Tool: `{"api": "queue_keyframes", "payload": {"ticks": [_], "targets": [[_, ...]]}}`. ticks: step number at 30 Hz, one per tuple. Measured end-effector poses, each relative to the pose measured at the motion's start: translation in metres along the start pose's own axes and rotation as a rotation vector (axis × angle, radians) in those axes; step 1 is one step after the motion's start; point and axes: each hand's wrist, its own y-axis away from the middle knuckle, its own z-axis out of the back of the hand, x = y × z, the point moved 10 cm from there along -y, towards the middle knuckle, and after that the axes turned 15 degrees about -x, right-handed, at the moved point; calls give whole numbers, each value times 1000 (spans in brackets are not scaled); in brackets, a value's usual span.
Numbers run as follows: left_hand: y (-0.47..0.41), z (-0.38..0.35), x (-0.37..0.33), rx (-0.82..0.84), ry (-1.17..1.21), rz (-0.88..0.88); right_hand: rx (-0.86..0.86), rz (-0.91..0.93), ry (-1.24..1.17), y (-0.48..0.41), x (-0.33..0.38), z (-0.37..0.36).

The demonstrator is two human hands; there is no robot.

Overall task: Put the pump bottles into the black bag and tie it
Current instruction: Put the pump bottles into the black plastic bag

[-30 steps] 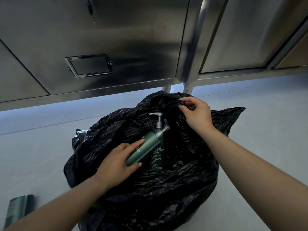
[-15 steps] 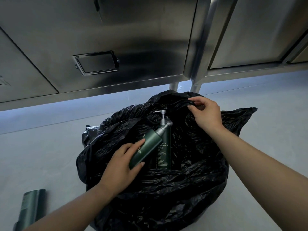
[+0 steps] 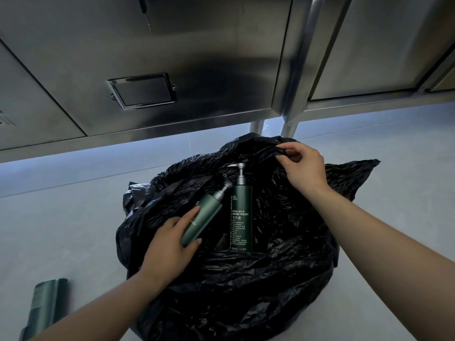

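At the centre of the frame, "MEGA-RICH HAND WASH" is printed in pale letters on the dark green pump bottle [image 3: 241, 217] lying in the black bag [image 3: 246, 291], with "洗手液" beneath. The finer lines below cannot be made out. The print on the slanted bottle [image 3: 204, 215] is largely covered by the left hand [image 3: 170, 249].

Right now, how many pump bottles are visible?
3. The HAND WASH bottle lies inside the black bag; the left hand grips a second bottle over it; a third bottle lies on the floor, cropped. Folds may hide more.
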Motion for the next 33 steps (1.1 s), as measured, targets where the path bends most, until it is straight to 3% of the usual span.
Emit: {"api": "queue_keyframes", "payload": {"ticks": [3,7,14,25,30,33], "targets": [[-10,-11,-12,-15,63,42,7,-2,0,2,1,-3],[-26,-28,-32,60,-103,-20,14,-7,-8,5,1,-4],[-48,-69,-99,111,-18,-101,14,-28,-26,6,-8,0],[-72,-141,-85,118,-97,115,-39,-111,-88,-4,-37,8],[-64,-134,-92,66,39,50,-74,-139,-100,-12,-47,12],[-61,-112,-105,49,165,-98,-99,-145,-89,-19,-45,13]]}}
